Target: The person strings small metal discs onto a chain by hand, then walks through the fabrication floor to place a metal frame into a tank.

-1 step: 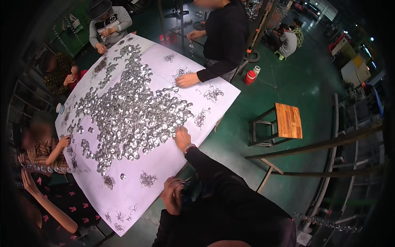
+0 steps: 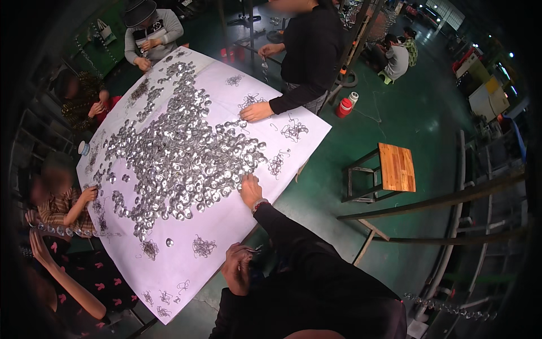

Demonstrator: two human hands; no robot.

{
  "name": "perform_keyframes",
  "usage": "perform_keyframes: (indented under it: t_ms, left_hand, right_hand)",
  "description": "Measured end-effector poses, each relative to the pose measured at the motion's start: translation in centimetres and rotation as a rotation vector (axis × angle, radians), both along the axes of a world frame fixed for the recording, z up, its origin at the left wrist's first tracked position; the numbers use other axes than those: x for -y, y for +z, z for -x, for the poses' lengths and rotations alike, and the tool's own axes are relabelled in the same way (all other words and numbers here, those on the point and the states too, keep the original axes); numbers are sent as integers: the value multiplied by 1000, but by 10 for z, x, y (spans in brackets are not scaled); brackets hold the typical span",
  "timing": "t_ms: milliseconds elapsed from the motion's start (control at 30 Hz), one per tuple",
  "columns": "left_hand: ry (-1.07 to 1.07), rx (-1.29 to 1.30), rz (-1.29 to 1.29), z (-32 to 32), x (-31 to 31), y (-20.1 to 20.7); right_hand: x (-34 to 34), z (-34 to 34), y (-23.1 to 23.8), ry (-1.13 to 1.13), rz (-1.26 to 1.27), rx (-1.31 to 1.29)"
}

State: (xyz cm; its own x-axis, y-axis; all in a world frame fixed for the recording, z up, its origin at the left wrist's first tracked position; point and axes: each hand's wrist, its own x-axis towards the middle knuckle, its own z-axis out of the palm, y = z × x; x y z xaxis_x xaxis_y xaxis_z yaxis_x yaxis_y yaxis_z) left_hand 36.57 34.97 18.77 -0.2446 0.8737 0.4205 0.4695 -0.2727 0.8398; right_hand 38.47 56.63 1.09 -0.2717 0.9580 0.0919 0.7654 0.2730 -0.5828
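Note:
My right hand reaches over the white-covered table, its fingers closed together at the near right edge of a heap of shiny metal discs. Whatever may be between those fingertips is hidden. Closer to my body, off the table's front edge, my left hand is closed, palm side up. Thin shiny metal pieces stick out past its fingers; their exact kind is too small to make out. Small piles of wire hooks lie on the cover, one pile just beyond my right hand.
Across the table a person in black reaches to the discs with one hand. Several other people sit along the left and far sides. A wooden stool, a metal frame rail and a red flask stand to the right.

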Motion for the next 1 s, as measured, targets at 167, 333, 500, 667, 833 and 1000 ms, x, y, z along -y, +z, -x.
perform_keyframes:
  t_ms: [167, 333, 500, 667, 833, 1000]
  left_hand:
    - [-28, 155, -17, -2, 3, 5]
    - [-63, 225, 59, -1, 9, 3]
    - [-7, 405, 183, 9, 5, -4]
    - [132, 257, 210, 25, 12, 10]
    - [-4, 319, 100, 32, 17, 11]
    - [92, 230, 85, 47, 41, 0]
  right_hand:
    - [0, -15, -10, 158, 57, -209]
    - [40, -37, 52, 34, 360, -670]
    - [102, -77, 167, 223, 690, -940]
    - [144, -73, 215, 363, 350, -919]
    - [157, -67, 218, 249, 479, -1069]
    - [169, -58, 217, 230, 579, -1042]
